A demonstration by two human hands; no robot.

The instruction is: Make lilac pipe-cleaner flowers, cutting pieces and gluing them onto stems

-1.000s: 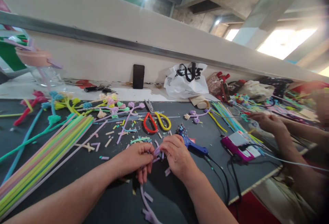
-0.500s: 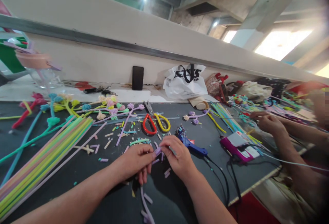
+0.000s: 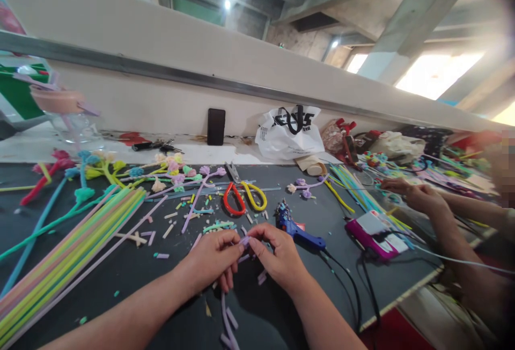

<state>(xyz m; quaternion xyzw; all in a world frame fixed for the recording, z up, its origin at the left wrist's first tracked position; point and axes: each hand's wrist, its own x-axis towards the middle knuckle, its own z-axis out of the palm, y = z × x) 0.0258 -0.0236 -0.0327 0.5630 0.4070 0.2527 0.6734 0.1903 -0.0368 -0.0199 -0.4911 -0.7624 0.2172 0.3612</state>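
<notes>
Dark work table (image 3: 120, 280), largest to smallest.

Stock: fat bundle of uncut pastel stems (image 3: 68, 251) runs diagonally along the near-left, looks barely touched. My read: plenty of raw material left.

Done pile: finished flower stems (image 3: 169, 170) lie far-left of centre, small rolled buds on coloured stalks, maybe a dozen or so. A couple more flower pieces (image 3: 302, 186) sit right of the scissors.

Tools, all lying free: white plastic bag (image 3: 290, 130) at the far wall, magenta box (image 3: 372, 232) right, blue glue gun (image 3: 298, 226) just right of the hands with its cord trailing off the near edge, red-and-yellow scissors (image 3: 243, 199) just beyond the hands.

Offcuts (image 3: 177, 216): short trimmed bits scattered across the middle of the table.

In hand: lilac stem (image 3: 228, 318) runs from the near edge up between both hands. Left hand (image 3: 215, 259) is closed, thumb and forefinger pinching the stem's top end. Right hand (image 3: 279, 256) is pinched on the same tip (image 3: 244, 241), fingertips meeting the left's. Tip is near-centre, just above the table. Looks like a bud being rolled, early: only a small lump shows, no full bud yet. Judgement only.

A second person's hand (image 3: 422, 197) works at the far right over another tangle of stems, separate job.
</notes>
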